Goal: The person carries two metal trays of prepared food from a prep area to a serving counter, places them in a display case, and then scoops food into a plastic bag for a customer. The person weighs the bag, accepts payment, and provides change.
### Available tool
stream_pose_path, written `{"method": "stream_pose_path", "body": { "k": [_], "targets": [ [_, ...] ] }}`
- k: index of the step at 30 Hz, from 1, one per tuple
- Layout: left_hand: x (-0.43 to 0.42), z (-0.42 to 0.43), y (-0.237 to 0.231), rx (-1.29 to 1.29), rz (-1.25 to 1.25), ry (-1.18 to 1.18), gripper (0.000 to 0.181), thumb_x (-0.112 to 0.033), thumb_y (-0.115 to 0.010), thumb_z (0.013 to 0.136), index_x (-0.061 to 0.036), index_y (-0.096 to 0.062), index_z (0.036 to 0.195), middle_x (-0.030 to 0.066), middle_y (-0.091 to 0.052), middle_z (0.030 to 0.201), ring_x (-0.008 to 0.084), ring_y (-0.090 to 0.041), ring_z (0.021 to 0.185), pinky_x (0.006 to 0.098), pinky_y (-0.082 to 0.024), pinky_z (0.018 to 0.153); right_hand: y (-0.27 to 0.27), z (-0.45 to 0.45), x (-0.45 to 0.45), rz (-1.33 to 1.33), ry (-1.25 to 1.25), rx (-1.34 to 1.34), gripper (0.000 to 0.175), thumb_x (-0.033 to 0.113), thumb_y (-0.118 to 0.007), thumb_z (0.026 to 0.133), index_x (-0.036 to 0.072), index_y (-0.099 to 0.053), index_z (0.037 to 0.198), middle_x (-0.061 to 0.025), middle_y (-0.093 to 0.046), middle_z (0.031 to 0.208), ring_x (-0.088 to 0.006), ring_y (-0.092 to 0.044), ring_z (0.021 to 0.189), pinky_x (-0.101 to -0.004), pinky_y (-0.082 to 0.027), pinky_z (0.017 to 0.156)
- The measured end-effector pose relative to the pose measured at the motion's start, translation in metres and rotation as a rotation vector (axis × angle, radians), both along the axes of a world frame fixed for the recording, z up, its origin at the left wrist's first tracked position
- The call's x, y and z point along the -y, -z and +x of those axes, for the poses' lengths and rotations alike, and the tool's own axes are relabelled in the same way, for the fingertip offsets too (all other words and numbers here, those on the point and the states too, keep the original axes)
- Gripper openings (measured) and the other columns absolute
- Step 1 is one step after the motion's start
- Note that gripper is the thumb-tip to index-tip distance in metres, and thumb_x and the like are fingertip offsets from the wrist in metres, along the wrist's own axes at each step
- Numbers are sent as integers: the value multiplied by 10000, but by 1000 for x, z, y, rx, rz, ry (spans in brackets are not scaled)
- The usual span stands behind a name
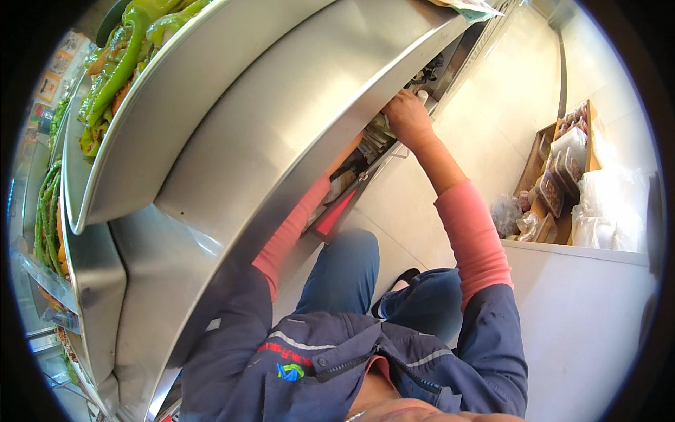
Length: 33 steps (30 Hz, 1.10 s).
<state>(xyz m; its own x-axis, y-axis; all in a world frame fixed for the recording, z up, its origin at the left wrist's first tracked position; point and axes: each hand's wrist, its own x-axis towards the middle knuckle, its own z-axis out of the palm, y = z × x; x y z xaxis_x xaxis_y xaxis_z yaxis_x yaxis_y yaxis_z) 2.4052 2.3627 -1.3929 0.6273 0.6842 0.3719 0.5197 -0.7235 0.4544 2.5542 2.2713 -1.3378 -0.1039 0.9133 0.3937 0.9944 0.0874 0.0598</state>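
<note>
My right hand (408, 118) reaches into an open drawer (364, 178) below a stainless steel counter (311, 105). Its fingers point down among the contents, and a small white piece shows beside them; whether they grip it cannot be told. Packed into the drawer near that hand are flat, pale packets or folded bags (377, 138). A white cylindrical item (422, 96) and a dark, tangled bundle (430, 71) lie just beyond it. My left forearm (343, 155) passes under the counter's edge, which hides my left hand.
Metal trays (132, 137) on the counter at left hold cooked green peppers (126, 68) and long green beans (48, 216). At right, a wooden shelf unit (535, 158) carries packaged boxes (551, 192) and clear plastic bags (606, 211). My bent knees (348, 264) are close to the drawer.
</note>
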Motion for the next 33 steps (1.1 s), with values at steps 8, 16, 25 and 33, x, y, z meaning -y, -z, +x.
{"method": "stream_pose_path", "body": {
  "k": [8,16,25,33],
  "targets": [
    [-24,16,41,-186,-231,-181,311,-354,-723,839,-57,-706,928,151,-692,1017,368,-656,986,479,-522,819,15,6,-8,-205,-29,156,336,114,-566,856,122,-683,1171,29,-605,1323,-187,-581,1112,-348,-494,914],
    [-24,-20,15,-18,-114,-110,168,-275,-678,888,-110,-701,874,117,-670,886,327,-649,832,475,-490,702,35,6,-25,-298,80,244,279,144,-590,848,166,-703,1102,5,-593,1364,-183,-572,1107,-332,-480,845],
    [32,-68,-70,312,148,-122,285,-268,-593,989,-12,-644,1100,176,-669,994,340,-637,921,428,-488,832,-16,-17,4,347,-1,-548,218,267,-619,946,68,-696,994,-123,-656,1188,-336,-564,1073,-424,-453,855],
    [88,-29,-143,543,-92,108,162,-147,-627,969,-18,-638,1067,123,-673,926,259,-653,830,354,-514,749,-65,-21,74,185,162,-1546,211,164,-579,1007,35,-646,1160,-11,-678,965,-86,-590,833,-250,-485,720]
  ]
}}
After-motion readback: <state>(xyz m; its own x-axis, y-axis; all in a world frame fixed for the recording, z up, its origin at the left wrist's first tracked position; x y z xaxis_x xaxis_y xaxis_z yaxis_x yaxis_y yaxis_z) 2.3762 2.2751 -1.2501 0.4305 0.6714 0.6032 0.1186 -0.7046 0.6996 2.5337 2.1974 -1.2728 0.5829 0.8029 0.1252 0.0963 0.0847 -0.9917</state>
